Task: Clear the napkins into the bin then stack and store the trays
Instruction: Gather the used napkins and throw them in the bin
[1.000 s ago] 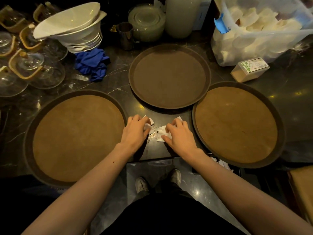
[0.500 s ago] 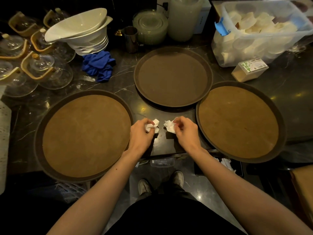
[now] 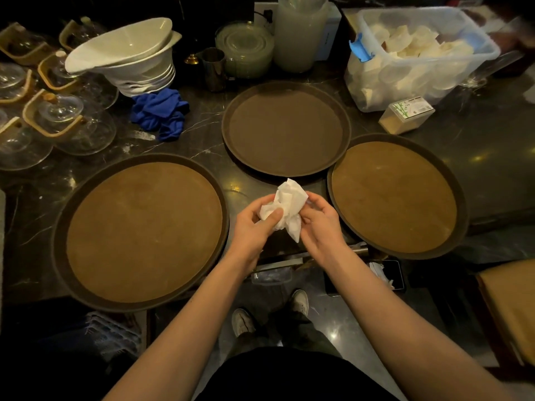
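Note:
Three round brown trays lie on the dark counter: a large tray (image 3: 139, 233) at the left, a darker tray (image 3: 285, 128) at the back middle, and a third tray (image 3: 396, 198) at the right. Between them, above the counter's front edge, I hold a crumpled wad of white napkins (image 3: 286, 211). My left hand (image 3: 253, 224) grips it from the left with the thumb on top. My right hand (image 3: 320, 221) grips it from the right. Both hands meet on the one wad.
Stacked white bowls (image 3: 130, 59), a blue cloth (image 3: 159, 112) and glass lids (image 3: 60, 111) crowd the back left. A clear bin of folded napkins (image 3: 414, 56) and a small box (image 3: 405, 114) stand back right. A dark container (image 3: 388, 274) with white scraps sits below the counter edge.
The hands gathered separate napkin pieces off the counter, lifted them and brought them together into one wad held between both hands.

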`<state>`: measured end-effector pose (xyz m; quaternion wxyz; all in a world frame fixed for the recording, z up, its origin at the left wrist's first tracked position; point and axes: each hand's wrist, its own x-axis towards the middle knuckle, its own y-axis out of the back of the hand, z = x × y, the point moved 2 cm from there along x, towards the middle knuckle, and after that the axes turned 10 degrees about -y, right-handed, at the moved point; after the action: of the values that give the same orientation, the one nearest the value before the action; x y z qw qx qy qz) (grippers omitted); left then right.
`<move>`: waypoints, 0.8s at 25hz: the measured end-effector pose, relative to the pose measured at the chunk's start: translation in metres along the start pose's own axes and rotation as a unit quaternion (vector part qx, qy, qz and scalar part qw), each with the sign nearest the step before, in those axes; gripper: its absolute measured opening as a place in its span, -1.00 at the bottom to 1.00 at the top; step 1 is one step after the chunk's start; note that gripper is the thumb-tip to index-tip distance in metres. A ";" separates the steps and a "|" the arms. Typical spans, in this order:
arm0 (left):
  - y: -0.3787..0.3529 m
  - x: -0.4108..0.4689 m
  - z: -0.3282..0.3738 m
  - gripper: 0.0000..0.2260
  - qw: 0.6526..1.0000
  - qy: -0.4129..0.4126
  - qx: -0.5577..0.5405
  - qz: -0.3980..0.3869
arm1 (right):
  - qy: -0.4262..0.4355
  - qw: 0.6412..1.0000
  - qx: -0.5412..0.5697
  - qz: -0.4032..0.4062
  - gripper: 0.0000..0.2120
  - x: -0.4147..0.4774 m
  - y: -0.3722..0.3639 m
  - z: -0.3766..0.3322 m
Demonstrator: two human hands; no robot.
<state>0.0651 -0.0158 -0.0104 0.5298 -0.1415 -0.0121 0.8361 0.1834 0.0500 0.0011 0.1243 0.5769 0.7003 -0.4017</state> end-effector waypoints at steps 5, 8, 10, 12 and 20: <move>-0.015 -0.017 -0.009 -0.73 1.000 0.006 -0.012 -0.021 | 0.090 0.986 -0.130 0.042 -0.81 -0.016 0.017 0.013; -0.028 -0.030 -0.009 -0.74 0.999 -0.006 -0.005 -0.034 | 0.160 0.953 -0.249 0.061 -0.85 -0.030 0.035 0.014; -0.039 -0.038 -0.008 -0.73 0.998 -0.029 0.017 -0.055 | 0.192 0.938 -0.283 0.059 -0.82 -0.041 0.050 0.011; -0.054 -0.048 -0.007 -0.77 0.995 -0.047 0.057 -0.067 | 0.218 0.933 -0.282 0.050 -0.76 -0.056 0.066 0.008; -0.167 -0.102 -0.033 -0.85 0.985 -0.074 0.136 -0.075 | 0.268 0.925 -0.256 0.082 -0.75 -0.115 0.182 -0.020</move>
<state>0.2610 -0.0378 0.0095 0.6032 -0.0046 0.0523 0.7959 0.3892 -0.0153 0.0106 0.1082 0.6669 0.7367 -0.0273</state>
